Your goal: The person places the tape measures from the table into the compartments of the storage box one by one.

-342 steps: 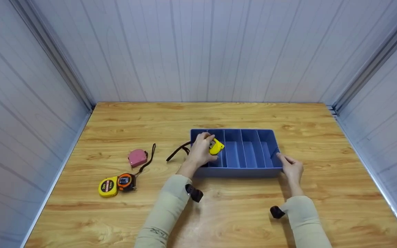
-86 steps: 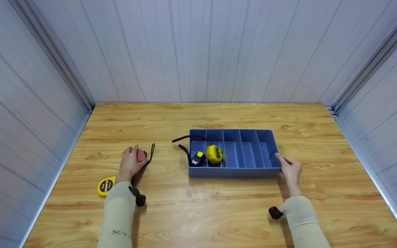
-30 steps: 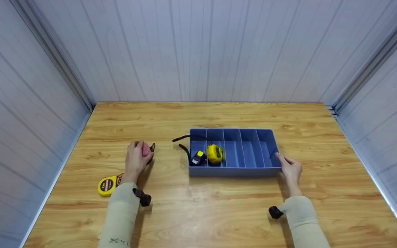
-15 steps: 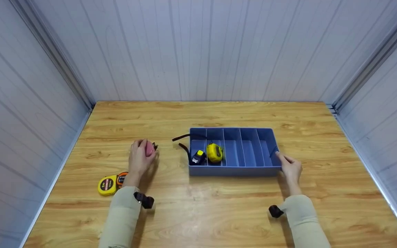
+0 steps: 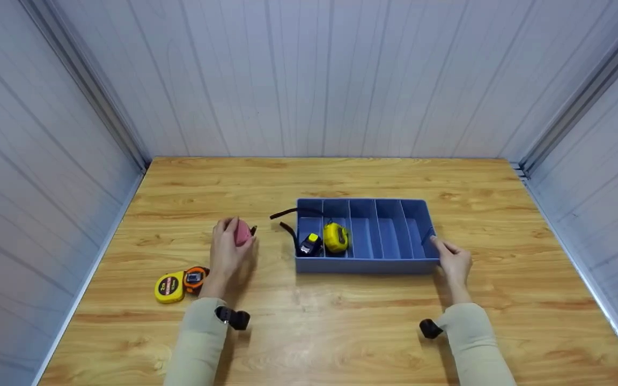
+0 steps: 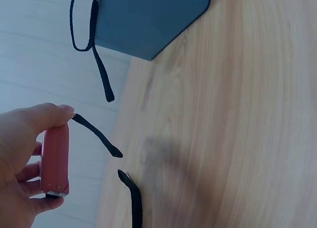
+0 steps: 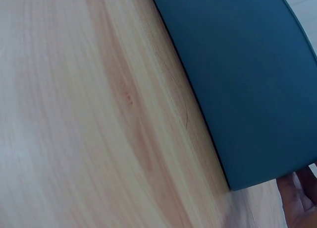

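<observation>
My left hand (image 5: 225,254) grips a pink tape measure (image 5: 242,232), lifted off the table left of the blue divided tray (image 5: 362,266). In the left wrist view the tape measure (image 6: 54,161) sits between thumb and fingers, and its black strap hangs free. At the tray's right end, my right hand (image 5: 455,266) pinches the wall near the front corner. A black tape measure with a yellow button (image 5: 310,245) lies in the leftmost compartment. The compartment beside it holds a yellow tape measure (image 5: 335,238). Black straps stick out over the tray's left side.
On the wooden table (image 5: 309,332), a round yellow tape measure (image 5: 169,288) and an orange-and-black one (image 5: 195,279) lie side by side near my left forearm. Pale panel walls (image 5: 309,80) close off the back and both sides.
The yellow tape measure my left hand held over the tray now lies inside. That hand has since taken the pink one off the table and moved it rightward. The right hand stays put.
</observation>
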A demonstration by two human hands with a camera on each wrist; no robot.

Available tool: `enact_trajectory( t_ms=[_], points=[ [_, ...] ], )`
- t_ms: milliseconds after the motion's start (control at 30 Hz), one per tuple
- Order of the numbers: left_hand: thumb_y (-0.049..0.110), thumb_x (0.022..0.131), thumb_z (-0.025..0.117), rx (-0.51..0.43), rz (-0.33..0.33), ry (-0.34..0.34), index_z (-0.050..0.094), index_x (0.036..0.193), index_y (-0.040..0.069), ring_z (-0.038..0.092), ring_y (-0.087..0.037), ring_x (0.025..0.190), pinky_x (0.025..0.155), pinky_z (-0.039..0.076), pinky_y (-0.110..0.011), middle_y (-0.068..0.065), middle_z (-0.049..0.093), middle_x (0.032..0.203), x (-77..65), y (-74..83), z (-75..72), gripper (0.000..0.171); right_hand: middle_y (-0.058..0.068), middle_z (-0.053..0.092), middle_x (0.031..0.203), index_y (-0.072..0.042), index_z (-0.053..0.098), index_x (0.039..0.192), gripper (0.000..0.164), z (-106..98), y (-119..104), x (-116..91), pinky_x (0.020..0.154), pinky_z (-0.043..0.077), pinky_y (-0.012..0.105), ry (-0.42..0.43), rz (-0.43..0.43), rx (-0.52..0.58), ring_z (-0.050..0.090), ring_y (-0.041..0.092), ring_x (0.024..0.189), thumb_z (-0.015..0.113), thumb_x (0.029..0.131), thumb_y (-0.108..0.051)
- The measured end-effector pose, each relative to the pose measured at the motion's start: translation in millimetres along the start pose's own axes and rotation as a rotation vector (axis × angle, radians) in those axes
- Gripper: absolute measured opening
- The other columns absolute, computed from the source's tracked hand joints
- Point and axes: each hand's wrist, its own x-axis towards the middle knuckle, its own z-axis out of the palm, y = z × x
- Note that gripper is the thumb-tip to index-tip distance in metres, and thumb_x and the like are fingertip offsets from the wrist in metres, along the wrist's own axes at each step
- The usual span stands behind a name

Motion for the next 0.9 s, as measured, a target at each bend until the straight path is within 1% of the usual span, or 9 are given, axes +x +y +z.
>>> enact_trajectory(
  t_ms=[133, 200, 400, 533, 600, 667, 767, 900],
  points=[
    [0.018, 0.074, 0.071, -0.018, 0.003, 0.015, 0.043, 0.126, -0.009, 0.036, -0.035, 0.115, 0.096, 0.033, -0.042, -0.023, 0.041, 0.124, -1.9, 8.7, 2.0, 0.065, 0.014, 0.058, 0.112, -0.005, 0.068, 0.102, 0.044, -0.5, 0.4, 0.0, 0.094, 0.036, 0.034, -0.006, -0.011, 0.001, 0.048, 0.025, 0.111, 0.071, 0.072, -0.037],
    [0.018, 0.074, 0.072, -0.023, 0.013, 0.022, 0.043, 0.125, -0.010, 0.037, -0.035, 0.115, 0.096, 0.033, -0.042, -0.024, 0.041, 0.124, -2.4, 12.6, 3.3, 0.065, 0.015, 0.058, 0.111, -0.003, 0.067, 0.103, 0.045, -0.7, 0.9, 0.2, 0.094, 0.036, 0.034, -0.009, -0.031, -0.005, 0.049, 0.026, 0.110, 0.070, 0.072, -0.036],
    [0.016, 0.072, 0.073, -0.044, 0.057, 0.050, 0.046, 0.123, -0.010, 0.039, -0.034, 0.113, 0.095, 0.035, -0.040, -0.023, 0.043, 0.121, -3.8, 22.5, 8.7, 0.063, 0.014, 0.059, 0.109, -0.005, 0.069, 0.098, 0.041, 0.4, 0.6, 1.0, 0.092, 0.038, 0.035, 0.019, -0.029, 0.002, 0.050, 0.026, 0.108, 0.072, 0.071, -0.036],
    [0.015, 0.071, 0.074, -0.066, 0.084, 0.066, 0.047, 0.122, -0.010, 0.040, -0.034, 0.111, 0.093, 0.036, -0.041, -0.023, 0.045, 0.120, -6.3, 28.7, 11.4, 0.063, 0.014, 0.059, 0.110, -0.004, 0.068, 0.101, 0.044, -0.1, 0.9, 0.5, 0.092, 0.037, 0.034, 0.002, -0.025, 0.003, 0.049, 0.025, 0.109, 0.071, 0.072, -0.037],
    [0.015, 0.071, 0.074, -0.071, 0.084, 0.067, 0.047, 0.122, -0.009, 0.040, -0.034, 0.111, 0.092, 0.038, -0.041, -0.022, 0.045, 0.120, -7.5, 31.8, 12.5, 0.063, 0.014, 0.058, 0.111, -0.003, 0.066, 0.104, 0.046, -0.5, 1.0, 0.0, 0.093, 0.037, 0.034, -0.010, -0.025, 0.003, 0.049, 0.026, 0.110, 0.070, 0.072, -0.037],
    [0.015, 0.071, 0.074, -0.083, 0.084, 0.067, 0.047, 0.122, -0.009, 0.041, -0.033, 0.111, 0.091, 0.038, -0.041, -0.022, 0.044, 0.120, -8.2, 34.8, 13.9, 0.063, 0.013, 0.058, 0.112, -0.005, 0.067, 0.104, 0.047, -0.2, 0.5, -0.6, 0.093, 0.037, 0.033, -0.003, -0.011, 0.005, 0.049, 0.024, 0.111, 0.071, 0.072, -0.038],
    [0.015, 0.071, 0.074, -0.094, 0.087, 0.075, 0.048, 0.122, -0.009, 0.041, -0.032, 0.110, 0.091, 0.039, -0.040, -0.021, 0.045, 0.120, -8.6, 39.1, 16.3, 0.063, 0.014, 0.058, 0.111, -0.006, 0.068, 0.102, 0.044, 0.3, -0.1, -1.4, 0.093, 0.037, 0.034, 0.007, -0.026, 0.007, 0.049, 0.025, 0.110, 0.071, 0.071, -0.037],
    [0.015, 0.070, 0.075, -0.103, 0.108, 0.094, 0.050, 0.120, -0.010, 0.042, -0.033, 0.109, 0.090, 0.040, -0.039, -0.021, 0.047, 0.117, -8.8, 44.7, 19.7, 0.062, 0.012, 0.060, 0.108, -0.009, 0.071, 0.097, 0.041, 0.0, -0.9, -2.9, 0.091, 0.038, 0.033, 0.018, -0.031, 0.013, 0.050, 0.024, 0.109, 0.072, 0.070, -0.040]
  ],
)
